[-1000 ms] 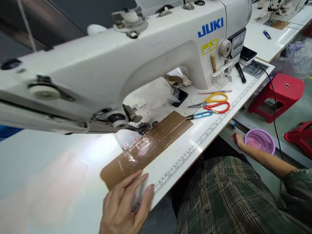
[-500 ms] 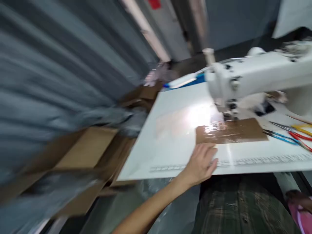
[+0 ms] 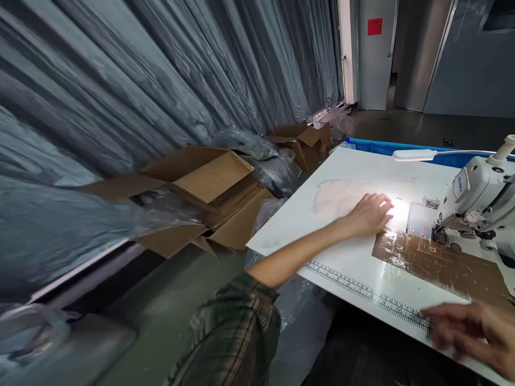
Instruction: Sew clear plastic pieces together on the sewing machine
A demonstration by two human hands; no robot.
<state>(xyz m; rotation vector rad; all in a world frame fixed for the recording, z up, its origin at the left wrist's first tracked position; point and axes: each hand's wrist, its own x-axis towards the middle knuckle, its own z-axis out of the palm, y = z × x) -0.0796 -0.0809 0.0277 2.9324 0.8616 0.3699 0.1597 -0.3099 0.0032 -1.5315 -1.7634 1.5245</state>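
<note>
My left hand reaches across the white sewing table, its bent fingertips in the bright lamp glare. Light shows between its thumb and forefinger, and I see nothing held there. Just below it lies a flat brown sheet covered with shiny clear tape, which runs to the right under the front of the sewing machine. A thin pale pinkish piece lies left of the hand. At the table's front edge my right hand, blurred, hangs with fingers stretched apart, holding nothing visible.
A ruler scale runs along the front edge. A white lamp reaches over the far side, by a blue edge. Open cardboard boxes and clear plastic bags stand left, below a grey curtain.
The view has swung left, bringing boxes and doors into clearer sight. My left hand has gone from the brown sheet's near corner to its far side. My right hand has come into view.
</note>
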